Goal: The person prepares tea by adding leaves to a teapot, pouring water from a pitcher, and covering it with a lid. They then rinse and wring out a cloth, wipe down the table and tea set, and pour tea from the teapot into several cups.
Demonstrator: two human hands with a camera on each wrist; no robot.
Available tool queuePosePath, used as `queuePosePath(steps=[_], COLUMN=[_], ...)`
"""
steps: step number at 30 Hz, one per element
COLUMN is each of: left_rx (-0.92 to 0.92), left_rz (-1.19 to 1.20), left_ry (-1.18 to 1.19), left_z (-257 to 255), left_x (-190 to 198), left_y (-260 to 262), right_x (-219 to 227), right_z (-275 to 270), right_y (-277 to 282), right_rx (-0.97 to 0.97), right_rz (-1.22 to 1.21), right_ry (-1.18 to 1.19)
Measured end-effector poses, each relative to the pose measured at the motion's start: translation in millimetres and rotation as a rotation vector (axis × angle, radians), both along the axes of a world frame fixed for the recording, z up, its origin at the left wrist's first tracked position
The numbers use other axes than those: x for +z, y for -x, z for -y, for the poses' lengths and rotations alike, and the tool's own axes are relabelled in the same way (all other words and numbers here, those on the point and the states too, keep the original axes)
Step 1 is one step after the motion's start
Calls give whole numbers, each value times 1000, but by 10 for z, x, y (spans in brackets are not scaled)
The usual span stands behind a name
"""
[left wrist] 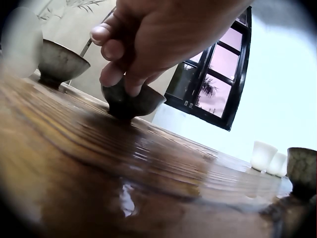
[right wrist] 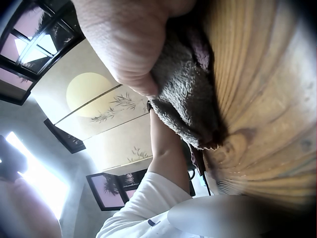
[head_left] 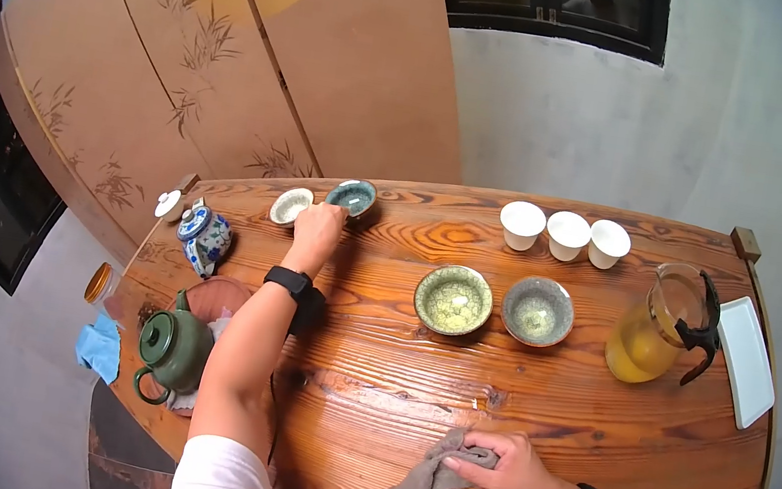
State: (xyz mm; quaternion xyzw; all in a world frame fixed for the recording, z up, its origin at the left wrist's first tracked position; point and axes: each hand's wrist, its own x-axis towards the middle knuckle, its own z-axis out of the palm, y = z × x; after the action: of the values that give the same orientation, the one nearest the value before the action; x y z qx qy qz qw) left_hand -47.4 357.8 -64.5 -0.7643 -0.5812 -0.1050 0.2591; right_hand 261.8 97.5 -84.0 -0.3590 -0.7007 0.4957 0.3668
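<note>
At the far left of the table, my left hand (head_left: 317,233) reaches to a dark teal bowl (head_left: 351,198). The left wrist view has the left thumb and fingers (left wrist: 113,74) pinching that bowl's near rim, its foot down at the tabletop. Just left of it stands a pale cup (head_left: 291,207). Near the front edge, my right hand (head_left: 519,469) grips a crumpled grey-brown cloth (head_left: 433,476) on the wood. Up close in the right wrist view, the cloth (right wrist: 185,89) bunches under the palm and thumb.
Two glazed bowls (head_left: 452,300) sit mid-table, with white cups (head_left: 567,236) behind. A glass pitcher (head_left: 646,333) of yellow liquid and a white tray (head_left: 747,364) are at right. A green teapot (head_left: 182,355) and a blue-and-white pot (head_left: 204,237) flank my left arm.
</note>
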Motion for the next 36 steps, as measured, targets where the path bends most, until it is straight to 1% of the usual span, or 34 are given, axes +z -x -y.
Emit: queuePosePath(steps=[4,7,9,10,12,13,15,17,19,20,21,23,25,27,29,31,32,33,34,35,36], left_rx=[-25,-25,35,32,23,21,-228,-182,-108,-116,-120,-203,-193,-184,-257,-88,-90,-75,-60,-61,-11], left_rz=[-5,0,45,44,127,125,358,502,804,841,837,770,770,746,458,472,473,483,492,492,519], left_ry=[-14,-6,37,38,-30,-28,33,438,893,968,966,995,988,872,504,500,498,393,290,292,281], left_z=[99,126,129,163,295,342,451,676,830,851,839,782,725,619,389,153,45,-66,-103,-140,-170], left_x=[14,9,-8,15,129,155,192,339,453,439,400,303,268,292,238,219,157,69,64,57,45], left_y=[58,101,119,82,-62,-152,-398,-734,-968,-1040,-1072,-1096,-1095,-1057,-965,-885,-828,-765,-753,-743,-732], right_x=[29,1,12,15,12,11,46,37,-17,5,36,45,8,-2,-16,-32,-32,-31,-34,-54,-88], right_z=[2,3,1,0,-6,-6,-10,-2,-8,-5,-3,-5,-6,-7,-6,-7,-11,-12,-10,-12,-16], right_y=[-9,6,8,8,7,7,9,11,11,5,5,9,9,8,18,17,19,23,23,23,23], right_rx=[9,-6,-15,-21,-15,-7,-6,2,-2,-4,1,5,-11,-10,-2,-6,-8,-12,-16,-18,-18], right_rz=[62,10,15,19,27,35,30,30,10,11,10,8,15,2,-8,-1,2,-6,-14,-14,-13], right_ry=[-2,-30,-71,-112,-101,-90,-78,-68,-70,-74,-65,-55,-122,-112,-104,-108,-110,-125,-138,-136,-141])
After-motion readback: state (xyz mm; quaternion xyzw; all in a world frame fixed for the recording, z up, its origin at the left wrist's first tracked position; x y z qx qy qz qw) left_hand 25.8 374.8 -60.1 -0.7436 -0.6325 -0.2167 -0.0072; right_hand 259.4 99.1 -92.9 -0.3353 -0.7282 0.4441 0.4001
